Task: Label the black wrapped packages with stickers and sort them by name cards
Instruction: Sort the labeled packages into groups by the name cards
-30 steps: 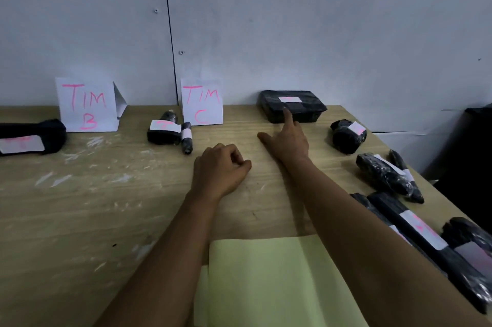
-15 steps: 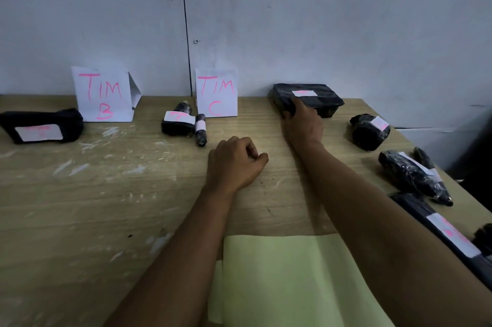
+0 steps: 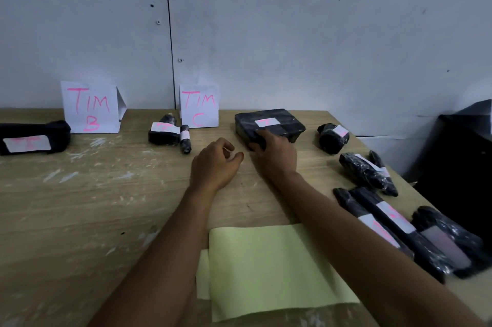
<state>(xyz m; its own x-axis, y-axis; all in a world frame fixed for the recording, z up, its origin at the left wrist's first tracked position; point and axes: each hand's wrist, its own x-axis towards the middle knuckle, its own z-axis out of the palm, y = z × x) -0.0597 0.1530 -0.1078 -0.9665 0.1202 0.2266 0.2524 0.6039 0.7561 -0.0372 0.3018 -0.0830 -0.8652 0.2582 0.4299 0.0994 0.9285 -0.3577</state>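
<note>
A flat black wrapped package (image 3: 282, 128) with a white sticker lies at the back of the wooden table (image 3: 93, 209), to the right of the "TIM C" card (image 3: 199, 105). My right hand (image 3: 275, 153) grips its near left corner, fingers curled over the edge. Between the cards and the yellow sheet, my left hand (image 3: 214, 164) rests on the table in a fist and holds nothing I can see. The "TIM B" card (image 3: 89, 107) stands further left. Two small labelled packages (image 3: 163, 135) lie between the cards. A long labelled package (image 3: 57, 132) sits at the far left.
Several labelled black packages lie along the table's right edge, among them a round one (image 3: 331, 139) and long ones (image 3: 372, 209). A pale yellow backing sheet (image 3: 266, 268) lies at the near edge. A dark object (image 3: 458, 164) stands beyond the right edge. A grey wall backs the table.
My right hand went from pointing in front of the flat package to taking hold of its near corner. My left fist has stayed in place.
</note>
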